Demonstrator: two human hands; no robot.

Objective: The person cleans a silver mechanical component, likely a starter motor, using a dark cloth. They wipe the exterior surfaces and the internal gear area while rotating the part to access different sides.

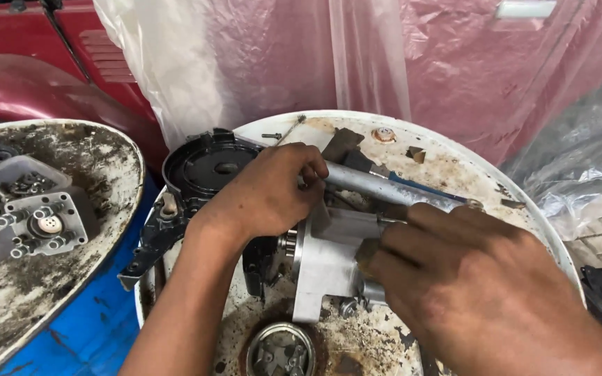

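Observation:
My left hand grips the top of a grey metal pump housing that stands on a stained white round drum top. My right hand is closed around a small tool whose tip touches the housing's upper right side; most of the tool is hidden by my fingers. A grey metal tube with a blue piece at its end lies just behind both hands. A black round cover sits to the left of my left hand.
A small round tin with loose bolts sits at the near edge. On the left, a second dirty drum top carries a clear tray of parts and a grey pump head. Plastic sheeting hangs behind.

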